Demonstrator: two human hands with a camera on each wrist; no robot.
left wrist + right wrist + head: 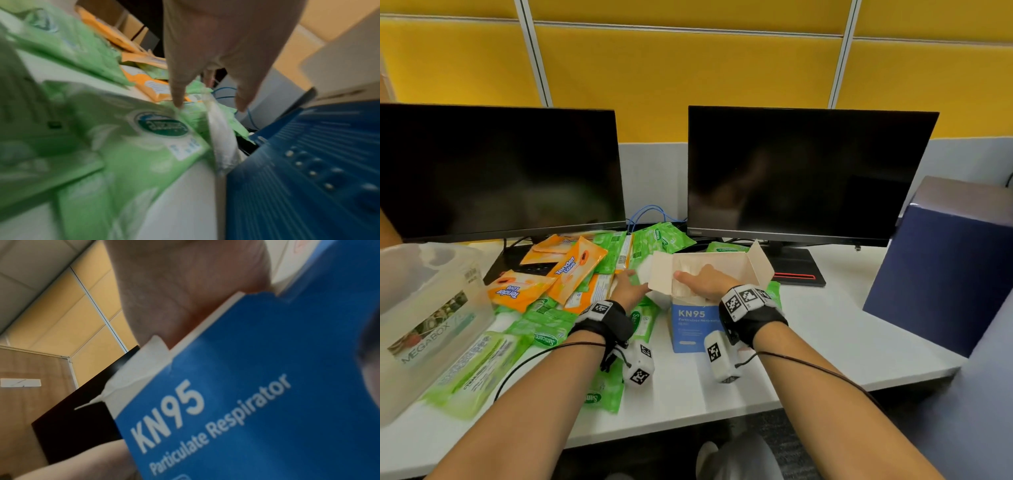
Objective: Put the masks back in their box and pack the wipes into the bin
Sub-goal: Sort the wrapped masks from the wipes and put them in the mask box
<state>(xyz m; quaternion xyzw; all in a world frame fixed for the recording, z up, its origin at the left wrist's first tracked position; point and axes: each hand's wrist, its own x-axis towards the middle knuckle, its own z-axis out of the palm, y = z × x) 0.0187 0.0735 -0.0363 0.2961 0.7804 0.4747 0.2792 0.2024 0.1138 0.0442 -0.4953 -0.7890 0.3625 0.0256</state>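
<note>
The blue KN95 mask box (690, 323) stands open in the middle of the desk, flaps up. My right hand (698, 277) lies palm down in its mouth on the white masks (681, 291); its fingertips are hidden inside. In the right wrist view only the palm (185, 288) above the box front (257, 386) shows. My left hand (631, 274) reaches left of the box flap with straight fingers (177, 97) touching a white wrapped mask (222, 129). Green wipe packs (541, 329) and orange wipe packs (577, 270) are heaped at the left. The clear bin (424, 308) stands far left.
Two dark monitors (801, 171) stand behind the heap, with blue cables (650, 212) between them. A tall dark blue box (941, 267) occupies the right end of the white desk (825, 342). The desk's front edge runs close under my forearms.
</note>
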